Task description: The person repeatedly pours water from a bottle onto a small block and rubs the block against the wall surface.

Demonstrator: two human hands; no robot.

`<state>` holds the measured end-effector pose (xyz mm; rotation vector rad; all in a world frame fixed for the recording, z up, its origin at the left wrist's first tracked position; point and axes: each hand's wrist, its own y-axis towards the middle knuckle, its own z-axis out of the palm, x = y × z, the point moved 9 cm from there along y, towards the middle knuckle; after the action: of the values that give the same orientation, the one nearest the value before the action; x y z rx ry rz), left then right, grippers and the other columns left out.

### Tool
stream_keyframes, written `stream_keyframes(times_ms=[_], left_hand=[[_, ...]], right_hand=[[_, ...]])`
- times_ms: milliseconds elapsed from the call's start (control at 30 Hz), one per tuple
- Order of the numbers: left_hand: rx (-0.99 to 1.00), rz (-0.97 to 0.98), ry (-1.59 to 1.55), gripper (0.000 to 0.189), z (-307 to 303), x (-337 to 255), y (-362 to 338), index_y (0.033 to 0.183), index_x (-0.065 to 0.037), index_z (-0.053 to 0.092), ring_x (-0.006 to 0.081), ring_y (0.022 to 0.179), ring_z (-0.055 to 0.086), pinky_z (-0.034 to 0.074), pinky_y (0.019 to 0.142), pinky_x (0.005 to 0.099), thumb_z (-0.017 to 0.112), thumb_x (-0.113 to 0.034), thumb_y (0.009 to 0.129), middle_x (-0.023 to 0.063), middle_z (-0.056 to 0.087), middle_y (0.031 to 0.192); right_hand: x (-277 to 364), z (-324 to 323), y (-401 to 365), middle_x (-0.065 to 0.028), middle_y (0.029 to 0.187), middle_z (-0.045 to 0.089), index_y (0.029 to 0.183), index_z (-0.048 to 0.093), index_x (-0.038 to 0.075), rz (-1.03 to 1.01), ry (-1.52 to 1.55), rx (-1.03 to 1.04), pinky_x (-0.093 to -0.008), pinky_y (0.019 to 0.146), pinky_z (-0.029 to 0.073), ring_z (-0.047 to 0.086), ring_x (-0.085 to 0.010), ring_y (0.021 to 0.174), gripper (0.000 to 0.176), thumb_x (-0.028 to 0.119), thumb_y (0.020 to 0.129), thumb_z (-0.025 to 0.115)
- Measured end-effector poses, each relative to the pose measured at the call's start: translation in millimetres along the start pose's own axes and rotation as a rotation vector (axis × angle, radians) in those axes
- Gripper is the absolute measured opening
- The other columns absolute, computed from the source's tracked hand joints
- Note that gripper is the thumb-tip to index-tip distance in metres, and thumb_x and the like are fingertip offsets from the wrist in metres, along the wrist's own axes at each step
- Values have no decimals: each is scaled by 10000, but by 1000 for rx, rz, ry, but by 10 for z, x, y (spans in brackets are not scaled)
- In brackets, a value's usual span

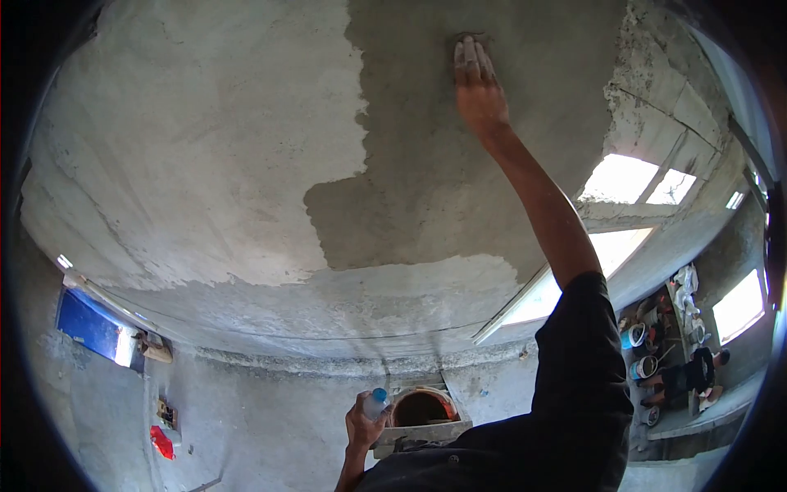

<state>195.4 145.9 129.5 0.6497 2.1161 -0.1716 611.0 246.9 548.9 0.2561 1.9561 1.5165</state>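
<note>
High on the wall, my right hand (pixel 479 86) presses a thin dark flat pad (pixel 484 38) against the damp grey plaster (pixel 410 180). Its fingers lie together over the pad and are whitened with dust. Most of the pad is hidden, so its exact kind does not show. Low in the view, my left hand (pixel 361 426) is wrapped round a clear plastic bottle (pixel 375 405) with a blue cap. The darker plaster has ragged edges against the paler, drier wall (pixel 205 148).
Below me stands a round container (pixel 422 408) with a dark inside. Window openings (pixel 619 179) break the wall at right. At far right are buckets (pixel 644 367) and a person (pixel 697 371). A red item (pixel 161 443) lies on the floor at left, near a blue panel (pixel 88 324).
</note>
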Motion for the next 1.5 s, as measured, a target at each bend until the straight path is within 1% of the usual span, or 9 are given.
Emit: stream_keyframes(times_ms=[200, 433, 500, 800, 1000, 1200, 1267, 1333, 1500], left_hand=[[-52, -4, -5, 483, -113, 71, -133, 1027, -60, 518, 366, 776, 639, 513, 665, 403, 784, -269, 682, 171, 649, 835], [-22, -10, -7, 477, -63, 88, -93, 1028, -58, 527, 352, 775, 645, 514, 673, 405, 783, -258, 677, 169, 652, 835], [-24, 3, -15, 476, -61, 63, -71, 1028, -58, 530, 347, 771, 648, 515, 668, 401, 784, -256, 676, 165, 653, 833], [-53, 5, -19, 482, -136, 65, -81, 1028, -65, 532, 340, 760, 650, 518, 656, 386, 789, -268, 675, 157, 654, 818], [8, -42, 16, 479, -42, 159, -27, 1024, -68, 528, 350, 772, 645, 514, 671, 398, 787, -276, 679, 165, 650, 824], [-2, -5, 1, 485, -41, 3, 10, 1027, -68, 520, 351, 764, 645, 512, 657, 400, 786, -282, 682, 165, 650, 819], [-24, 53, 10, 487, -56, -76, 8, 1027, -68, 520, 350, 759, 646, 513, 653, 399, 786, -286, 683, 164, 650, 817], [-18, 57, 13, 490, -26, -42, 9, 1028, -67, 520, 351, 759, 646, 513, 654, 400, 786, -289, 682, 165, 650, 818], [-12, 52, 26, 500, -22, -25, 47, 1034, -64, 517, 357, 769, 645, 513, 661, 404, 785, -299, 683, 174, 649, 831]], right_hand=[[-185, 115, -176, -261, 1354, 355, 1252, 403, -116, 305, -54, 355, -402, 999, 408, 436, -368, 1202, 472, 52, 820, 491], [-104, 17, 78, -257, 1347, 362, 1304, 362, -67, 30, -2, 48, -402, 1015, 391, 421, -370, 1214, 511, 44, 823, 493], [-154, -18, -47, -232, 1357, 352, 1315, 363, -18, 2, 82, -15, -391, 922, 481, 381, -381, 1244, 523, -9, 805, 480], [-435, -264, 56, -201, 1364, 369, 1318, 374, -16, 293, 288, 19, -396, 1037, 370, 355, -352, 1271, 583, -32, 756, 527], [-208, 33, -179, -208, 1396, 327, 1327, 361, -14, 215, 398, 14, -415, 1055, 345, 312, -367, 1292, 621, -92, 722, 479], [21, 57, -852, -231, 1345, 389, 1294, 429, 1, 284, 610, 334, -414, 1050, 344, 374, -365, 1254, 614, -119, 694, 471], [-393, -159, -486, -236, 1325, 411, 1284, 442, 6, 482, 613, 219, -401, 1040, 356, 393, -364, 1240, 612, -106, 684, 492], [-720, -372, 33, -226, 1318, 426, 1284, 441, 7, 343, 538, -113, -405, 1031, 364, 394, -360, 1240, 622, -84, 674, 522], [-473, -81, 32, -228, 1267, 467, 1288, 444, 25, 264, 403, -128, -403, 1005, 393, 428, -362, 1207, 640, -93, 661, 501]])
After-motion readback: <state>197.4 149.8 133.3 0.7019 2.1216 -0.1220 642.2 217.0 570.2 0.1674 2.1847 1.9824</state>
